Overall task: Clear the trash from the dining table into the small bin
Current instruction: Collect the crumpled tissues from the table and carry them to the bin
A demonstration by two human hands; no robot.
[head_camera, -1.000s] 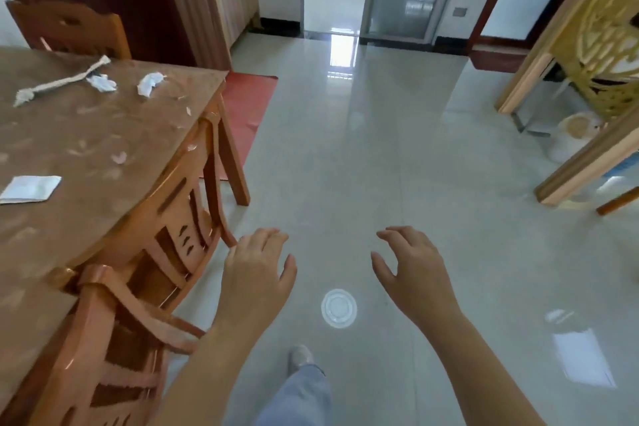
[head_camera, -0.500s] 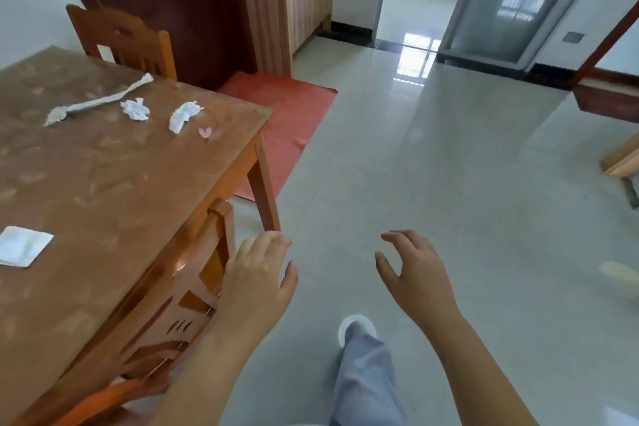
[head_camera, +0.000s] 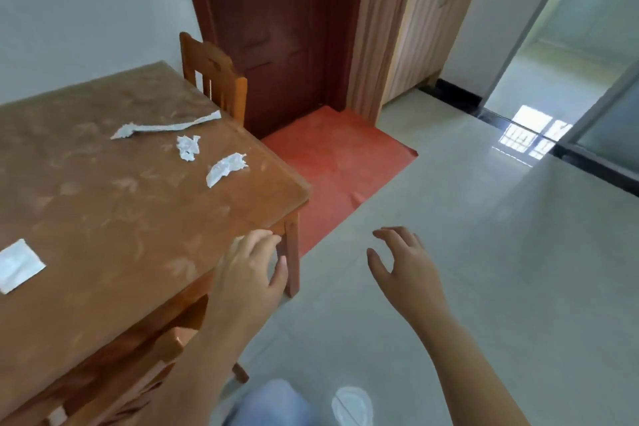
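The brown dining table [head_camera: 103,211] fills the left side. On its far end lie a long twisted paper strip [head_camera: 166,127], a small crumpled tissue [head_camera: 188,146] and a torn tissue piece [head_camera: 226,168]. A flat folded white napkin [head_camera: 17,264] lies near the left edge of the view. My left hand [head_camera: 250,270] hovers empty, fingers apart, over the table's near right edge by the corner leg. My right hand [head_camera: 404,268] is held over the floor, open and empty. No bin is in view.
A wooden chair [head_camera: 214,78] stands at the table's far end, another chair [head_camera: 131,380] is tucked in at the near side. A red mat [head_camera: 332,162] lies before a dark red door [head_camera: 276,28]. Pale tiled floor spreads to the right.
The view has swung left and up toward the table; the trash pieces now sit closer. My left hand has come over the table's edge; both hands keep their open pose.
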